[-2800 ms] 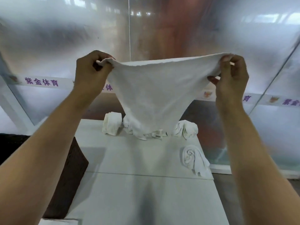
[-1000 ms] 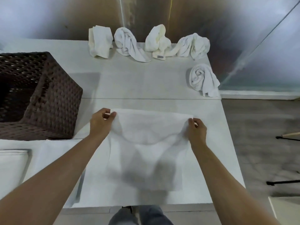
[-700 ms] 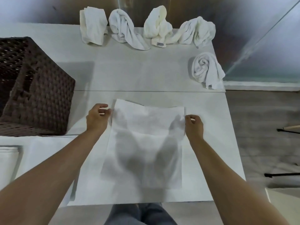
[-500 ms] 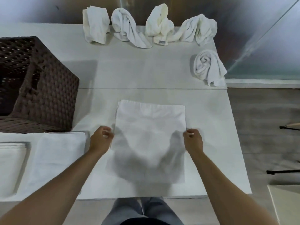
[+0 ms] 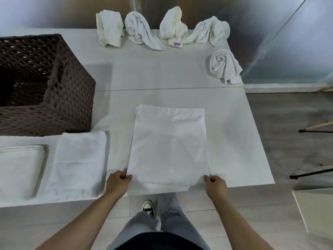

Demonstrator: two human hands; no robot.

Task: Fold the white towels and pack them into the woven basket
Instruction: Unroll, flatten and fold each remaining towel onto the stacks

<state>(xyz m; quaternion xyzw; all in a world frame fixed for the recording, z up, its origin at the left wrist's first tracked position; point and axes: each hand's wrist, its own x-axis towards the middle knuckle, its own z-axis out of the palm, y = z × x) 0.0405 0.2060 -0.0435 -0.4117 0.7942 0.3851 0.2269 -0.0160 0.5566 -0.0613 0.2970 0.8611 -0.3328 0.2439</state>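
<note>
Fingers, left hand [image 5: 118, 184]: curled, thumb and fingertips pinched on the near left corner of the flat towel [image 5: 169, 147]. Fingers, right hand [image 5: 215, 185]: curled likewise, pinched on the near right corner of the same towel.

Flat towel: white, laid smooth as a tall rectangle on the near half of the table [image 5: 234, 141], its near edge at the table's front edge.

Woven basket [image 5: 72, 98]: dark brown, square, set at the left of the table, well apart from the flat towel; its interior is seen only as shadow.

Folded towels: one [image 5: 79, 163] is placed just in front of the basket; a stack [image 5: 19, 168] is placed to its left, cut off by the frame edge.

Unfolded towels: four crumpled white bundles [image 5: 110, 27], [image 5: 140, 31], [image 5: 173, 27], [image 5: 210, 31] are ranged in a row along the far edge; a fifth, loosely rolled [image 5: 224, 66], is set near the right edge, apart from the row.

Surface: pale white-grey, matt, divided by a straight seam [image 5: 162, 89] running left to right beyond the flat towel.

Room: a frosted, reflective wall panel [image 5: 270, 24] is seen behind the table; grey floor [image 5: 288, 123] to the right, with dark thin legs of some stand [image 5: 311, 173] and a wooden leg [image 5: 319, 125] at the edge. Grey trousers and a black-and-white shoe [image 5: 148, 207] are visible below the table edge.
</note>
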